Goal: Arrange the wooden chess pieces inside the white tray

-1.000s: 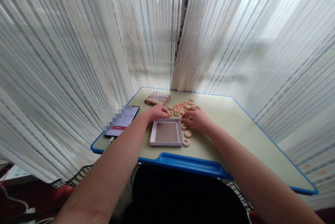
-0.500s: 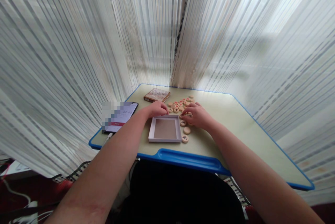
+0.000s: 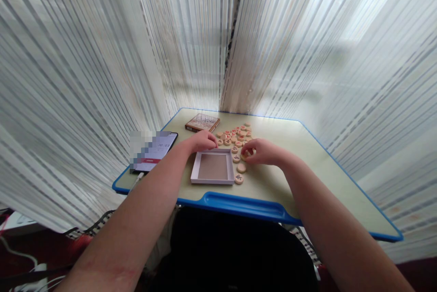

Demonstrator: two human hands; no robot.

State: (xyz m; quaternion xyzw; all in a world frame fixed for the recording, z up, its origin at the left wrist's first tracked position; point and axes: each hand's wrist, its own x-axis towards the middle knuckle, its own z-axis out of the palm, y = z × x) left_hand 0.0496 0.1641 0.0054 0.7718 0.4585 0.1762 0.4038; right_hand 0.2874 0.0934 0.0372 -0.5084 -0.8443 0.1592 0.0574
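My left hand (image 3: 205, 140) is at the far rim of a shallow white box (image 3: 195, 173), fingers bent and pressed together there; the exact contact is partly hidden. Inside, the box shows a bare brown bottom. To the right of it, my right hand (image 3: 261, 151) pinches a round wooden Chinese chess piece (image 3: 244, 157) at the table surface, mostly covered by the fingers. Close by lie a black-marked piece (image 3: 236, 158), a blank-side-up piece (image 3: 241, 168) and another black-marked piece (image 3: 239, 178). Beyond the hands several more pieces (image 3: 233, 135), some with red characters, lie in a loose heap.
A flat brown patterned box lid (image 3: 202, 122) lies at the back left. A phone (image 3: 157, 151) with a white cable is at the left edge. The table (image 3: 307, 169) has a blue rim and a blue front tray (image 3: 244, 207). Striped curtains (image 3: 191, 46) surround it.
My right hand has shifted slightly right and off the pieces nearest the box, uncovering some black-marked ones. My left hand stays by the box's far rim. The whole view has shifted a little.
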